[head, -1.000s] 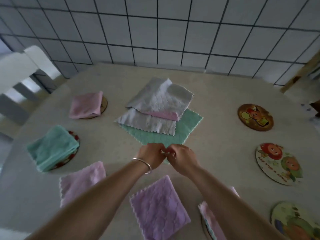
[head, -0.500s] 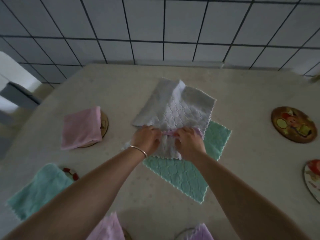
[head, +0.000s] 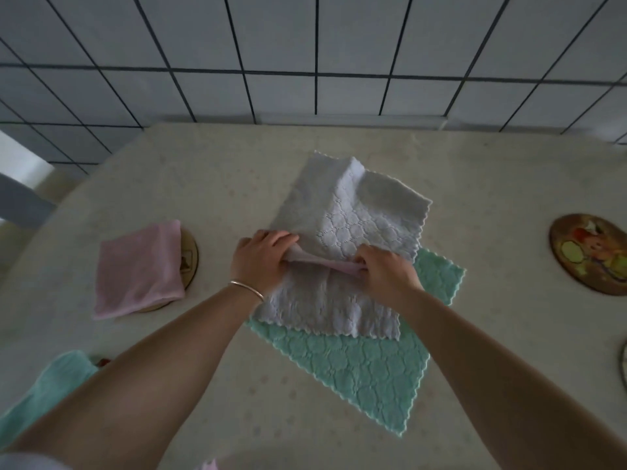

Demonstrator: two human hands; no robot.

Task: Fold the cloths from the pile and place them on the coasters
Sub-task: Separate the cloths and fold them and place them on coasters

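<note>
Both the left hand [head: 259, 262] and the right hand [head: 386, 273] pinch the pink cloth [head: 325, 264] sandwiched in the pile [head: 339, 300] at the table's [head: 203, 184] centre, so it should probably slide out gently, leaving the white cloths [head: 342, 212] undisturbed.

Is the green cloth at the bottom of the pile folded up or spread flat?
Spread flat. The green cloth lies open on the table in one layer.

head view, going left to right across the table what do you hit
folded green cloth at the left edge → folded pink cloth on its coaster → left hand → right hand → bare cartoon coaster
</note>
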